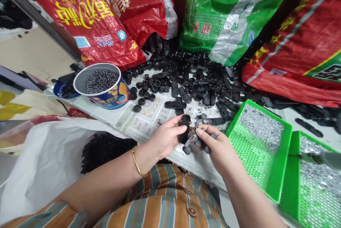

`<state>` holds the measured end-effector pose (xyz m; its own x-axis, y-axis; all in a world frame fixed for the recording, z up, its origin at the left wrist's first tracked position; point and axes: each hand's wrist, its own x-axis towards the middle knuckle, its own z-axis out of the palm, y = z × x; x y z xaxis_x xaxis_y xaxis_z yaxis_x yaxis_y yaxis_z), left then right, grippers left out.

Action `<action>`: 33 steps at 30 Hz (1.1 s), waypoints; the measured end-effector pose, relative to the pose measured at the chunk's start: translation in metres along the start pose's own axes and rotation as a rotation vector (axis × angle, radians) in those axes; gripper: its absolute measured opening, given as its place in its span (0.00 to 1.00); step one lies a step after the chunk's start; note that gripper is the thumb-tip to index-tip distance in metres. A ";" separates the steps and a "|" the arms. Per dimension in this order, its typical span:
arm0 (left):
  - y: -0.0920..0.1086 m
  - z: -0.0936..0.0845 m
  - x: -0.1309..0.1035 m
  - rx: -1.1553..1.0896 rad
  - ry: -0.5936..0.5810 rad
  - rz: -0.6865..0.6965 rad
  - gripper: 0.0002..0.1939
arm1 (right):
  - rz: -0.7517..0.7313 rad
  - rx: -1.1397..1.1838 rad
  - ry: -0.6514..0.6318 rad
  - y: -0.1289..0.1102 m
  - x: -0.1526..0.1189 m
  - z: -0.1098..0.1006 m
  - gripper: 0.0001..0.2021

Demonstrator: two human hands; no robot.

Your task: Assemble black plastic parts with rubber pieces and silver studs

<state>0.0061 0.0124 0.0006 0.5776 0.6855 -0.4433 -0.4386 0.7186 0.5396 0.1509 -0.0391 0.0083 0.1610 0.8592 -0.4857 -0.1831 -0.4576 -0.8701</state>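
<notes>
Two bare hands at the centre of the dial: the left hand [165, 135] pinches a black elongated part [184, 128] upright between thumb and fingers; the right hand [222, 150] closes on a bunch of grey round-ended pieces [192, 139] just beside it. The two holdings appear separate, suggesting that work on this part is unfinished; whether it already bears fittings cannot be told. Much remains loose: a heap of black parts [176, 79] spreads around 12 o'clock on the patterned tabletop [149, 125]. A blue tub [117, 96] of small dark pieces stands at 10 o'clock, and green perforated trays [286, 157] of silvery bits lie at 3 to 4. Near 9, a white sack [48, 164] contains further black pieces, their state of completion unclear. Behind, printed red sacks [98, 18] occupy 11 and 2, a green sack [231, 18] 1, and a dark rail [39, 18] slants at 10
</notes>
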 end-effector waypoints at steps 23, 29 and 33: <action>-0.011 0.000 -0.003 -0.003 0.006 -0.032 0.14 | 0.076 0.158 -0.122 0.005 0.010 0.000 0.11; -0.010 0.001 -0.003 0.002 0.024 -0.054 0.16 | 0.101 0.155 -0.117 0.006 0.010 -0.001 0.11; -0.009 -0.001 -0.001 0.004 0.014 -0.049 0.16 | 0.133 0.138 -0.115 0.003 0.010 -0.001 0.12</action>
<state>0.0087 0.0051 -0.0042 0.5890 0.6508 -0.4791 -0.4069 0.7511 0.5199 0.1526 -0.0325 0.0005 0.0166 0.8172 -0.5762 -0.3278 -0.5400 -0.7752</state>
